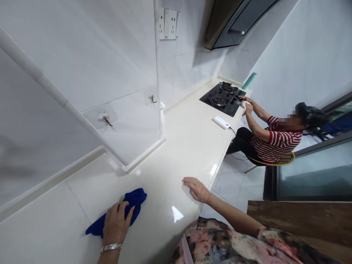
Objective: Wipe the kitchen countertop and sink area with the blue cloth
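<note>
A crumpled dark blue cloth [136,200] lies on the pale, glossy countertop [176,157] at the lower left. My left hand [117,220], with a silver bracelet at its wrist, presses down on the cloth and grips it, fingers bent over the fabric. Part of the cloth is hidden under the palm. Near the counter's front edge, my right hand [196,189] rests on the bare surface, fingers stretched out and holding nothing.
A tiled wall corner [128,168] with two hooks juts out beside the counter. Farther along are a white power bank [221,123] with a cable and a black gas hob [222,99]. A seated person [280,143] holds a pale cloth [244,106] by the hob.
</note>
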A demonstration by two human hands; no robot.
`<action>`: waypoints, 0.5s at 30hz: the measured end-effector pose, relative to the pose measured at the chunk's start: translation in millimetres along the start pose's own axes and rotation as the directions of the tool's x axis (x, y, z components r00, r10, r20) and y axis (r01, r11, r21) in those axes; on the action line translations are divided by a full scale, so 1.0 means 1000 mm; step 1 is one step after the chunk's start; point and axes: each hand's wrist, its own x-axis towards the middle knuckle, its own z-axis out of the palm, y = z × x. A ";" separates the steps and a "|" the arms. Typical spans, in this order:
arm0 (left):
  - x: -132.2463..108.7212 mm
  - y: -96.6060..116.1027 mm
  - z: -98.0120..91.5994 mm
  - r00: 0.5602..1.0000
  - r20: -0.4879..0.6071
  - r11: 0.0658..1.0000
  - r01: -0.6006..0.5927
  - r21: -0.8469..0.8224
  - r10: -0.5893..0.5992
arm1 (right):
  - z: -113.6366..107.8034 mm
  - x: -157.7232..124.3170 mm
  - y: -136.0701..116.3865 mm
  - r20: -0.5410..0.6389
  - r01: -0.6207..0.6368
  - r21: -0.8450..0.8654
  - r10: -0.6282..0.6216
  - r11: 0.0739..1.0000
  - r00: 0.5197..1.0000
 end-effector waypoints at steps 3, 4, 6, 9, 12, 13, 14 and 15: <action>-0.017 0.010 -0.005 0.993 -0.095 0.994 -0.082 -0.076 0.075 | 0.000 0.000 0.000 -0.014 0.014 -0.028 -0.014 1.000 1.000; -0.024 0.013 -0.007 0.988 -0.118 0.989 -0.109 -0.101 0.097 | 0.000 0.000 0.000 -0.015 0.015 -0.030 -0.016 0.999 1.000; -0.039 0.018 -0.011 0.977 -0.169 0.972 -0.162 -0.169 0.134 | 0.000 -0.001 0.000 -0.017 0.014 -0.025 -0.014 1.000 1.000; -0.060 0.026 -0.019 0.962 -0.263 0.951 -0.141 -0.274 0.067 | 0.001 -0.005 0.000 -0.038 -0.001 -0.018 0.000 1.000 0.999; -0.076 0.036 -0.034 0.936 -0.303 0.931 0.061 -0.360 -0.179 | 0.004 -0.013 0.002 -0.052 -0.008 -0.012 0.007 1.000 0.999; -0.078 0.041 -0.041 0.910 -0.317 0.913 0.133 -0.386 -0.267 | 0.005 -0.015 0.003 -0.051 -0.010 -0.011 0.009 1.000 0.999; -0.079 0.045 -0.048 0.878 -0.340 0.892 0.184 -0.412 -0.338 | 0.006 -0.018 0.004 -0.048 -0.011 -0.009 0.011 1.000 0.999; -0.078 0.049 -0.055 0.845 -0.360 0.872 0.221 -0.437 -0.395 | 0.007 -0.020 0.006 -0.045 -0.012 -0.007 0.012 1.000 0.999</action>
